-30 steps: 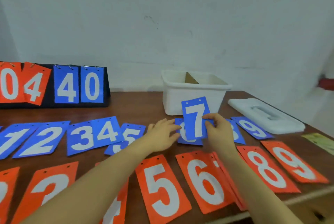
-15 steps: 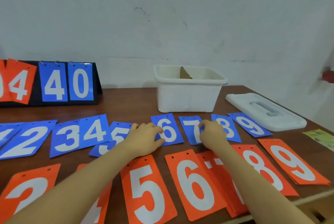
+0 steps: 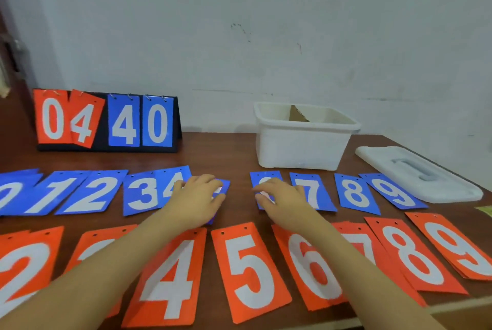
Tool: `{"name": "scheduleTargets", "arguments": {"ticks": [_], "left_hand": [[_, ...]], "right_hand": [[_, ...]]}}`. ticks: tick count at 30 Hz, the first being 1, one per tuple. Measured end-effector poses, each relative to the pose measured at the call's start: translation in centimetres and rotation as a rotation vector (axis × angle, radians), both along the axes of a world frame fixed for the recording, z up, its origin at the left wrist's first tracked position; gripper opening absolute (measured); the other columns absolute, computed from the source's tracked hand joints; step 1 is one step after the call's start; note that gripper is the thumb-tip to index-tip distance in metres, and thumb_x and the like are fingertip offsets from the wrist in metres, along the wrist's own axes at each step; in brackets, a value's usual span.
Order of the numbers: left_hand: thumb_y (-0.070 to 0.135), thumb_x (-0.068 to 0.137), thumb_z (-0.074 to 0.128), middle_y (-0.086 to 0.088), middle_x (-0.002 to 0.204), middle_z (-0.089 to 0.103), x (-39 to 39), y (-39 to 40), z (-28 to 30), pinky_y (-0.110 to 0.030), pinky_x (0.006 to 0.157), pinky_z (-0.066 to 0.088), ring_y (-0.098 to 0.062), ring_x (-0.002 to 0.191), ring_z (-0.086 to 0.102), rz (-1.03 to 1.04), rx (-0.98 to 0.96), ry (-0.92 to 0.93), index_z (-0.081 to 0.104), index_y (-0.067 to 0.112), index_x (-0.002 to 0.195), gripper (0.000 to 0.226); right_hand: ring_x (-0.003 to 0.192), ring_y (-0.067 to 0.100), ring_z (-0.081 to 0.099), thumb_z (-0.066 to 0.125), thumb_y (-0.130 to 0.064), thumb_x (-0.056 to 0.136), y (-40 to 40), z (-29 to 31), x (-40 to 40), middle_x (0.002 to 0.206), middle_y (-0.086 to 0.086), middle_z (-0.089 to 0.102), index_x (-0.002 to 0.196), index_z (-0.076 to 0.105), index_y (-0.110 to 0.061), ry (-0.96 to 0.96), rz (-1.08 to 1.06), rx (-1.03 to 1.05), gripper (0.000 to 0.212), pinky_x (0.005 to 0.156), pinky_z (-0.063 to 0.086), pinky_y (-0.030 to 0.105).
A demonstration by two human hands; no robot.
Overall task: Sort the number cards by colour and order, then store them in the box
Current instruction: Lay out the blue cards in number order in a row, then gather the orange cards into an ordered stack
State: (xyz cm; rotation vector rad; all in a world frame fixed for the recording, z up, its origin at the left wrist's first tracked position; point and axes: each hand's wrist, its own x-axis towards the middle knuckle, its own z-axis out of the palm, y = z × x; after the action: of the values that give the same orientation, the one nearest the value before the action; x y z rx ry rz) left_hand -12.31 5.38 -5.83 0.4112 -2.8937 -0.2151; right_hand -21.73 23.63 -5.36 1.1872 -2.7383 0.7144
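Note:
A row of blue number cards runs across the brown table, from the blue 0 to the blue 9. My left hand lies flat on the blue 5 and hides most of it. My right hand rests on the blue 6, beside the blue 7. Nearer to me is an orange row, from the orange 2 to the orange 9; my left forearm covers the orange 3. The white box stands open behind the blue row.
The box's white lid lies flat at the right. A black flip scoreboard with orange and blue digits stands at the back left against the wall. The table's front edge runs just below the orange cards.
The blue 7 has been laid down between the 6 and the 8. My right hand went from the 7 to the 6, and my left hand from the 6 to the 5.

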Motion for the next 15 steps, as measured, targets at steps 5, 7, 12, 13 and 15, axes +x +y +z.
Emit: {"name": "scheduleTargets", "arguments": {"ticks": [5,7,12,13,15], "left_hand": [[0.047,0.097,0.024,0.005,0.146,0.035,3.4,-4.0,-0.2,-0.046,0.107,0.019,-0.020,0.133,0.031,0.134,-0.001,-0.144,0.039,0.030,0.136,0.045],[0.047,0.097,0.022,0.005,0.146,0.036,4.1,-4.8,-0.2,-0.046,0.108,0.017,-0.019,0.132,0.034,0.106,0.046,-0.190,0.040,0.032,0.135,0.045],[0.047,0.096,0.028,0.008,0.139,0.045,5.4,-6.0,-0.3,-0.037,0.106,0.021,-0.015,0.127,0.040,0.003,0.122,-0.168,0.045,0.031,0.130,0.041],[0.047,0.096,0.029,0.007,0.139,0.044,5.6,-5.9,-0.2,-0.036,0.107,0.020,-0.015,0.127,0.039,-0.004,0.127,-0.154,0.045,0.030,0.129,0.041],[0.046,0.096,0.030,0.006,0.145,0.038,6.2,-5.7,0.0,-0.036,0.109,0.016,-0.015,0.132,0.032,-0.001,0.088,-0.115,0.042,0.028,0.133,0.042]], "right_hand": [[0.121,0.014,0.046,0.032,-0.042,0.098,-6.1,-0.6,3.7,0.131,-0.006,0.052,0.127,0.051,-0.029,-0.021,0.234,0.159,0.038,0.099,0.017,0.038],[0.117,0.016,0.050,0.027,-0.045,0.098,-7.1,-0.9,3.9,0.125,-0.004,0.057,0.118,0.055,-0.025,0.027,0.249,0.238,0.040,0.103,0.017,0.039],[0.114,0.017,0.053,0.036,-0.049,0.094,-6.4,-0.8,2.1,0.119,-0.002,0.060,0.111,0.049,-0.020,0.060,0.101,0.302,0.036,0.113,-0.001,0.047],[0.115,0.018,0.052,0.037,-0.048,0.094,-6.3,-0.6,2.0,0.120,-0.002,0.059,0.111,0.048,-0.020,0.045,0.080,0.308,0.034,0.112,0.001,0.049],[0.120,0.020,0.047,0.038,-0.046,0.095,-6.5,-0.1,2.5,0.126,-0.001,0.054,0.116,0.049,-0.020,0.065,0.046,0.335,0.036,0.112,0.004,0.050]]}}
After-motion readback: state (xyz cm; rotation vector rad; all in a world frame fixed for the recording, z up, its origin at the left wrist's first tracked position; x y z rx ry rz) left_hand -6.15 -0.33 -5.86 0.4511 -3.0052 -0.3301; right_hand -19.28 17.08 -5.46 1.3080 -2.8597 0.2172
